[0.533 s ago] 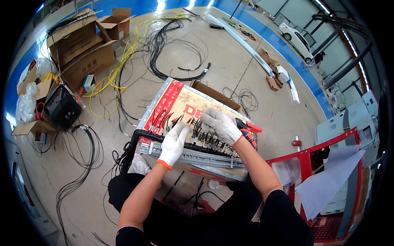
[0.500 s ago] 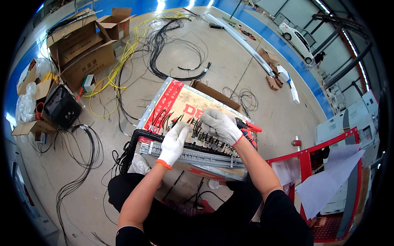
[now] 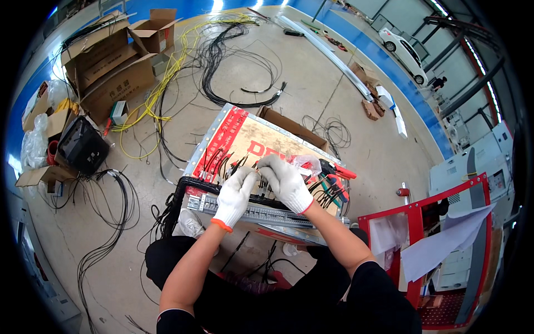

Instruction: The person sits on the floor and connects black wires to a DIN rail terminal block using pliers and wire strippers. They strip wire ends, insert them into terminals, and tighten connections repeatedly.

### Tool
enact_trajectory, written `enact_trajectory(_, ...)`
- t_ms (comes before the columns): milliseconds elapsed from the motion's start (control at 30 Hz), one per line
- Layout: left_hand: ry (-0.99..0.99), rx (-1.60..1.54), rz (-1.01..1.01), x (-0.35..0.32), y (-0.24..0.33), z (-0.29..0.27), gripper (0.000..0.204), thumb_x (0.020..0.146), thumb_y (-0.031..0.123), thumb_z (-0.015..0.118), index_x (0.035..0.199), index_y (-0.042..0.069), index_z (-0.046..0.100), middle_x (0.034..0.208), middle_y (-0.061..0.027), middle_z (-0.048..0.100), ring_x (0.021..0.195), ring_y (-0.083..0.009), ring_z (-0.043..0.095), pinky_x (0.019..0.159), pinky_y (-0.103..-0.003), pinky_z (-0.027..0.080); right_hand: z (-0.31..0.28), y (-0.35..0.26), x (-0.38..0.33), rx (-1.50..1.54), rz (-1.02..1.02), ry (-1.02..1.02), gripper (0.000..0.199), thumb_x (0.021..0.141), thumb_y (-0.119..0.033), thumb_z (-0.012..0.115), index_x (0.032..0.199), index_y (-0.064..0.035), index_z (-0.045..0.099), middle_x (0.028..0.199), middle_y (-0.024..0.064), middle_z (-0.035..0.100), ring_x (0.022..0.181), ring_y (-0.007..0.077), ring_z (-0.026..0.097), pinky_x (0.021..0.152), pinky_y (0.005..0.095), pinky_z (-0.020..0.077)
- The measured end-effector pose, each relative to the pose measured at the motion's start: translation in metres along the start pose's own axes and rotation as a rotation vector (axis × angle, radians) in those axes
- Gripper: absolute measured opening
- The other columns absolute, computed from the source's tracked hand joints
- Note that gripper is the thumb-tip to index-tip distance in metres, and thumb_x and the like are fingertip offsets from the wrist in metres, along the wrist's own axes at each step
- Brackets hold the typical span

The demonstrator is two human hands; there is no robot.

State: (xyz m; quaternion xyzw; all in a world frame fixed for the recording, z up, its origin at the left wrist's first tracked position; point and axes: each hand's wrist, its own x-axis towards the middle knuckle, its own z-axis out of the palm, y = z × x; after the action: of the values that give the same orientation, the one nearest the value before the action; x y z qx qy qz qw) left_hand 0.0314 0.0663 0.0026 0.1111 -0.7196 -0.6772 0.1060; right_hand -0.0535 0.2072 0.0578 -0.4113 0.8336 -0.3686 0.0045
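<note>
My left hand, in a white knit glove with an orange cuff, pinches at a row of black wires, seemingly on one wire whose end is hidden by the fingers. Close beside its fingertips is my right hand, gloved in white with a red cuff edge. Its thumb and fingers are pressed together; what they hold is too small to tell. The wires branch from a thick black wrapped harness lying across a carton with a red strip. A slotted metal rail runs along its near side.
Right of my hands lie red-handled pliers and a clear plastic bag. Black cable coils and yellow cable spread over the floor beyond. Open cardboard boxes stand far left, a red metal frame at right.
My right hand has moved left and slightly down toward my left fingertips, uncovering the plastic bag and the wires at the right. My left hand has hardly moved.
</note>
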Motion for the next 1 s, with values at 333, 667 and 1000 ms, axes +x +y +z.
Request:
enact_trajectory(333, 0.118, -0.071, 0.084, -0.001, -0.002, 0.006, 0.018, 0.099, 0.013, 0.058, 0.112, 0.002, 0.065, 0.096, -0.0073, 0.068, 0.087, -0.0127, 0.061, 0.082, -0.028, 0.049, 0.013, -0.001, -0.004, -0.305, -0.130, 0.055, 0.014, 0.094, -0.017, 0.061, 0.103, -0.0071, 0.062, 0.088, 0.0163, 0.067, 0.078, 0.0346, 0.067, 0.065, 0.0437, 0.0543)
enact_trajectory(667, 0.101, -0.165, 0.064, 0.002, -0.013, 0.008, 0.017, 0.099, 0.013, 0.059, 0.111, 0.003, 0.065, 0.095, -0.0051, 0.068, 0.088, -0.0107, 0.060, 0.082, -0.027, 0.049, 0.004, -0.002, 0.004, 0.675, 0.503, 0.029, 0.017, 0.101, -0.021, 0.056, 0.100, -0.0049, 0.057, 0.081, -0.0002, 0.058, 0.067, 0.0046, 0.046, 0.060, 0.0203, 0.0394)
enact_trajectory(1000, 0.112, -0.137, 0.074, -0.001, -0.006, 0.005, 0.017, 0.100, 0.013, 0.058, 0.111, 0.002, 0.065, 0.090, -0.0032, 0.065, 0.080, -0.0083, 0.056, 0.074, -0.026, 0.048, 0.013, -0.005, 0.003, 0.662, 0.492, 0.017, 0.016, 0.097, -0.019, 0.062, 0.098, -0.0037, 0.062, 0.083, -0.0009, 0.060, 0.070, 0.0054, 0.051, 0.064, 0.0217, 0.0434)
